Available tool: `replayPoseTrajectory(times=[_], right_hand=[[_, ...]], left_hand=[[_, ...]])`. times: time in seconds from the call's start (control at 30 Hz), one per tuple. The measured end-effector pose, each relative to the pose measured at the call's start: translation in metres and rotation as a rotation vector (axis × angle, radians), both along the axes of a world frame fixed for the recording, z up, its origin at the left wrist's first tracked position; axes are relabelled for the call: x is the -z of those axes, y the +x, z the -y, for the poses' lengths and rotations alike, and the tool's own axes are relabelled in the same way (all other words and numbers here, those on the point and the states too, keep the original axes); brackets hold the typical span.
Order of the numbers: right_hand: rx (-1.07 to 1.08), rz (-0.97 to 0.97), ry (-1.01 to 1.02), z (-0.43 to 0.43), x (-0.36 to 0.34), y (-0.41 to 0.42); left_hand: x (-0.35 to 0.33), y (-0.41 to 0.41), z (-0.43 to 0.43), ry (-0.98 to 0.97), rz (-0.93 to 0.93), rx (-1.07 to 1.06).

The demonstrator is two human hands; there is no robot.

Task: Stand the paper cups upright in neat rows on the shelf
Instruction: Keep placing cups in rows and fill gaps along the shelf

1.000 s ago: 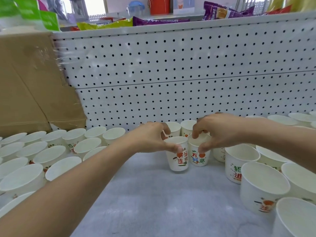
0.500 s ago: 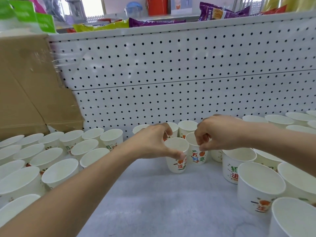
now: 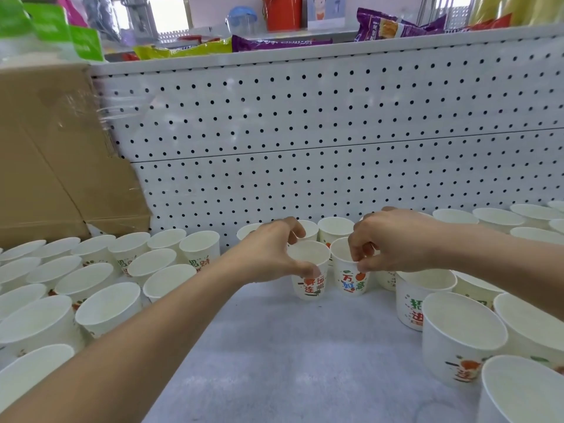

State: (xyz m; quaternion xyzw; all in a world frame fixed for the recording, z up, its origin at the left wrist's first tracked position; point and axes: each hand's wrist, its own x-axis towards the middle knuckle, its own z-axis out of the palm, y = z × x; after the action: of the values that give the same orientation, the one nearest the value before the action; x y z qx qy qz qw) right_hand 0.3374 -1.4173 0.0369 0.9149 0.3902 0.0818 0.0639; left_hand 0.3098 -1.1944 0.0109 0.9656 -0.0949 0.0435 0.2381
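Two white paper cups with red and green print stand upright side by side in the middle of the grey shelf (image 3: 274,361). My left hand (image 3: 271,251) grips the rim of the left cup (image 3: 311,285), thumb on its front wall. My right hand (image 3: 387,239) pinches the rim of the right cup (image 3: 351,279) with its fingertips. Two more upright cups (image 3: 334,228) stand just behind them against the pegboard.
Several upright cups (image 3: 100,306) crowd the shelf's left side, and several more (image 3: 460,334) fill the right. A white pegboard wall (image 3: 305,132) backs the shelf. A cardboard box (image 3: 55,154) sits at the back left. Snack bags (image 3: 274,42) lie on the ledge above.
Both hands stay on the same two cups. My right fingers have shifted from over the cup's mouth to pinching its near rim; the cups sit slightly farther back.
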Motion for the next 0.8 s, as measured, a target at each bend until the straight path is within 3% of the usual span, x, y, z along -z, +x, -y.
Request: replayPoseTrajectory(times=[0.27,0.4,0.57,0.67,0.8], right_hand=[[-0.088,0.09,0.162,-0.023,-0.012,0.001],[-0.178,0.085,0.273,-0.085,-0.015,0.013],[-0.053,0.067,0.154,-0.146,0.0,0.038],[-0.023,0.091,0.073,-0.159,0.01,0.045],[-0.082,0.184,0.122,-0.158,0.001,0.029]], left_hand=[[-0.031,-0.025,-0.068,0.073,0.151,-0.149],[-0.04,-0.031,-0.116,0.302,0.128,-0.305],[-0.028,-0.023,-0.129,0.596,0.109,-0.361],[-0.024,-0.018,-0.129,0.636,0.117,-0.344],[-0.034,-0.028,-0.122,0.64,0.216,-0.278]])
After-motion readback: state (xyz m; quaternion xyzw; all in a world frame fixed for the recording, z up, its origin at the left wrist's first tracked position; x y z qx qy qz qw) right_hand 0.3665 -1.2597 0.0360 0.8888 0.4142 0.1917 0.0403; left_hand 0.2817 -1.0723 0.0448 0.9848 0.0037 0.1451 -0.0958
